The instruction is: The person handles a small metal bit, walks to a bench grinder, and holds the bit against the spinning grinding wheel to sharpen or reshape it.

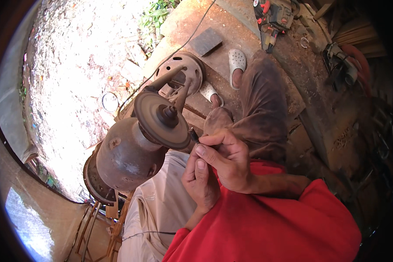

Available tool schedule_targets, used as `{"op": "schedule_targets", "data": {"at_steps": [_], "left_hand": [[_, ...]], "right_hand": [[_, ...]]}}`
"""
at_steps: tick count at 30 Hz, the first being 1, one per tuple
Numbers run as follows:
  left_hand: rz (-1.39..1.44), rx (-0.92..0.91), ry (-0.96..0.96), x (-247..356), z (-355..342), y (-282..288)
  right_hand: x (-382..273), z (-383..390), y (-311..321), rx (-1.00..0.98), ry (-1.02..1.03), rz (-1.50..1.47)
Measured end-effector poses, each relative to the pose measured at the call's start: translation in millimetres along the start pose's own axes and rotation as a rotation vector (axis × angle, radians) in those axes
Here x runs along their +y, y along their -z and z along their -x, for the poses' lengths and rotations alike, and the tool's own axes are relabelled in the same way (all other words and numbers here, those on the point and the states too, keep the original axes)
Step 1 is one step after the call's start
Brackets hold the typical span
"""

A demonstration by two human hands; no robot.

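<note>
Between my fingertips a small dark metal piece (194,136) points up, its upper end at the edge of a grinding wheel (150,118); I cannot tell whether they touch. My right hand (229,161) pinches it between thumb and fingers. Just below and to the left, my left hand (201,181) is closed with its thumb and index finger at the lower end of the same piece, which the fingers mostly hide. The wheel sits on a worn bench grinder (129,153) with a rounded motor body, to the left of my hands.
A second wheel guard (98,177) is at the grinder's near end. Its round pedestal base (192,65) stands beyond, by my white clogs (237,65). A dark block (206,42), a cable (192,37), a chainsaw (277,17) and another power tool (343,65) lie around on the ground.
</note>
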State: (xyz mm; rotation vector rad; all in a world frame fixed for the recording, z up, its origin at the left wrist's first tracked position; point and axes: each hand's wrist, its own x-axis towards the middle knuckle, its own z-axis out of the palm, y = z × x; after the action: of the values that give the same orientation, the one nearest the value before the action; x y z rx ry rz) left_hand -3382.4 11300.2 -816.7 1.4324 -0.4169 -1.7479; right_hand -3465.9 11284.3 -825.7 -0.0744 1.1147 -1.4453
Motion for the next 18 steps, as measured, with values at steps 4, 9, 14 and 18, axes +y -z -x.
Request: {"op": "schedule_targets", "data": {"at_steps": [4,9,14,18], "left_hand": [[0.031,-0.014,0.014,0.8,-2.0,1.3],[0.028,-0.011,0.015,2.6,-1.3,2.7],[-0.057,-0.001,-0.016,2.7,-1.6,-3.9],[-0.046,-0.053,-0.01,3.6,0.1,0.2]], "right_hand": [[-2.4,-2.0,-3.0,0.009,-0.024,0.026],[-0.6,-1.2,-4.0,0.008,-0.009,0.059],[-0.9,-0.2,-1.7,0.019,0.0,0.107],[-0.7,2.3,1.1,-0.004,0.012,0.152]]}}
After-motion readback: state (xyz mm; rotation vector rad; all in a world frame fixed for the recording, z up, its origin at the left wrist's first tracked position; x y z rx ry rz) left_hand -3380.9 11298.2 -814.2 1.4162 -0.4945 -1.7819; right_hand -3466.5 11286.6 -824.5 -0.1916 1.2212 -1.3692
